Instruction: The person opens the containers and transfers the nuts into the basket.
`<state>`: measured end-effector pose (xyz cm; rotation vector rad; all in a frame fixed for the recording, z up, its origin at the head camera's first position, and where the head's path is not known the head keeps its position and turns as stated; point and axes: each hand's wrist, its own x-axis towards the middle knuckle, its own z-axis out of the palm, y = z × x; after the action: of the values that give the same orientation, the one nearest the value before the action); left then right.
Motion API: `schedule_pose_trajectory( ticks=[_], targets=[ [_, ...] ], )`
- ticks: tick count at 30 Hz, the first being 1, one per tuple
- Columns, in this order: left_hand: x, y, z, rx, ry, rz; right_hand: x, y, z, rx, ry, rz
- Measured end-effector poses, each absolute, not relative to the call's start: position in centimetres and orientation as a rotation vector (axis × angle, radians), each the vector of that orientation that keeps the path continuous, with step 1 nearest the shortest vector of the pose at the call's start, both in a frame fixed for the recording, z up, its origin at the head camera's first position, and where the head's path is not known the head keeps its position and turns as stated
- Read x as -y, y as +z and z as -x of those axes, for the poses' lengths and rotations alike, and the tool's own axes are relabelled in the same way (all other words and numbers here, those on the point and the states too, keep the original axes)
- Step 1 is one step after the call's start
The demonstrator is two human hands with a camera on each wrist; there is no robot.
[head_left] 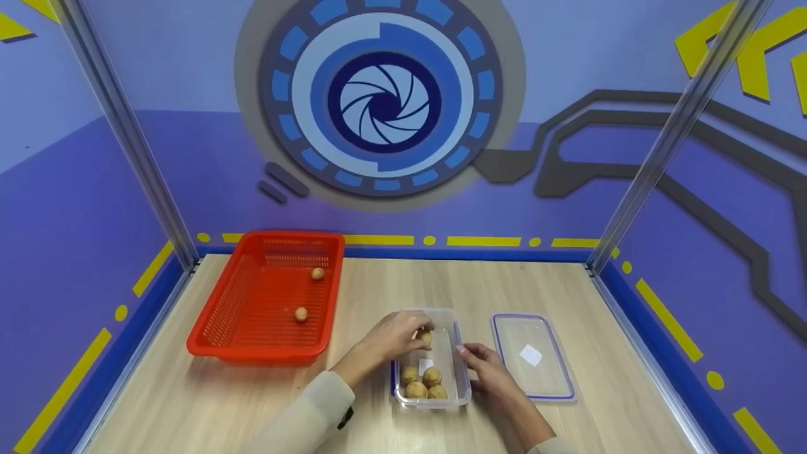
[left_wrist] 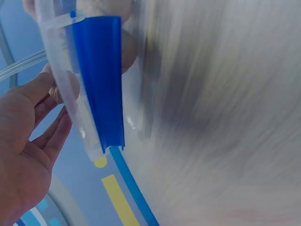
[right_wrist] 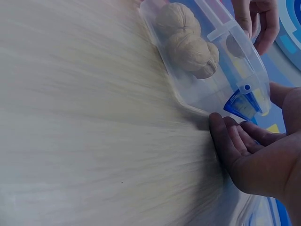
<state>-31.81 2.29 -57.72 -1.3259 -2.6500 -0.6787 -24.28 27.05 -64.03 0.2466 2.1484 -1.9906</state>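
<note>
My left hand [head_left: 392, 334] reaches over the far half of a clear plastic food container [head_left: 464, 384], a walnut [head_left: 426, 340] pinched between thumb and fingers inside the rim. The left wrist view catches that walnut [left_wrist: 70, 89] through the container wall, beside the blue side latch [left_wrist: 101, 80]. Several more walnuts [head_left: 416, 389] lie bunched at the container's near end. On the right side, my right hand [head_left: 495, 373] holds the container, thumb at the rim; in the right wrist view its fingers [right_wrist: 225, 136] curl beneath another blue latch [right_wrist: 243, 104].
A red plastic basket [head_left: 265, 354] stands at the back left with two walnuts [head_left: 301, 314] in it. Right of the container, a clear lid with a blue seal [head_left: 551, 378] lies flat on the wooden table [head_left: 621, 378]. Printed panels [head_left: 441, 227] enclose the back and sides.
</note>
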Motion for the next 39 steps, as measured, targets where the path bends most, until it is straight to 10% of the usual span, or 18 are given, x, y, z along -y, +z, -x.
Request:
schedule_pose_trajectory(
  ticks=[39],
  targets=[
    [10.7,-56.0,30.6,2.33,-1.192,0.708,-26.7,-64.0,23.9,-2.162,-1.997,-0.239]
  ],
)
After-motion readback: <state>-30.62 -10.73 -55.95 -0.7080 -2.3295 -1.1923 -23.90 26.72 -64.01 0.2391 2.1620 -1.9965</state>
